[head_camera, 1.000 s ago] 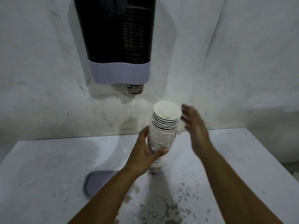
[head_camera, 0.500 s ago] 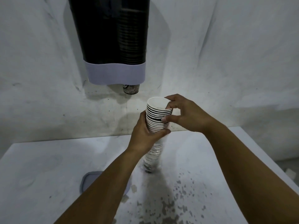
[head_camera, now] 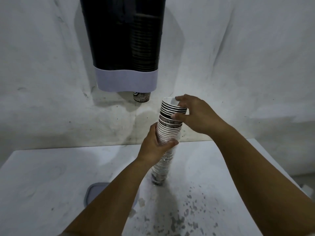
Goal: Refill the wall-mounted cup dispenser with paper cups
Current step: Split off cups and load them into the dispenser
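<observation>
Now the right hand (head_camera: 196,114), open a second ago, pinches the top cups of the paper cup stack (head_camera: 167,133) at frame centre and lifts them apart; the left hand (head_camera: 156,147) clasps the middle, below the wall-mounted dispenser (head_camera: 126,80).

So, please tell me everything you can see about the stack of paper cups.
The stack of paper cups is tall, upright and slightly bent, white rims over dark printed sides. Its base rests on the white table. The left hand grips its middle; the right hand pinches the top few cups, which sit raised from the rest.
</observation>
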